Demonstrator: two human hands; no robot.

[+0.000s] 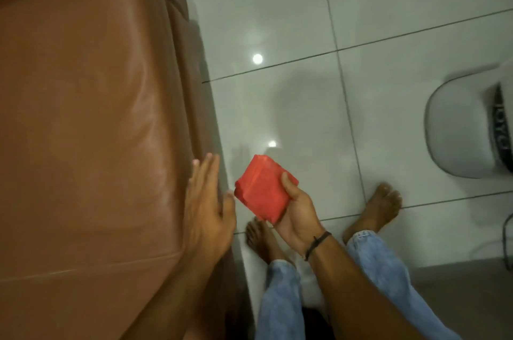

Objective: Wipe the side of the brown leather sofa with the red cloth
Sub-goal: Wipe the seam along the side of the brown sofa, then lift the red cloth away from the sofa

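Note:
The brown leather sofa (83, 117) fills the left half of the view, its top broad and shiny, its side dropping to the floor along the right edge. My left hand (206, 206) lies flat and open against that upper edge, fingers spread. To its right my right hand (295, 214), a dark band on the wrist, grips a folded red cloth (263, 191). The cloth is held in the air just beside the sofa's side, not touching it.
White glossy floor tiles (305, 34) with dark grout lines spread to the right of the sofa. My bare feet (380, 209) in blue jeans stand close to the sofa. A white rounded object (460, 128) with a black lettered strip sits at the right edge.

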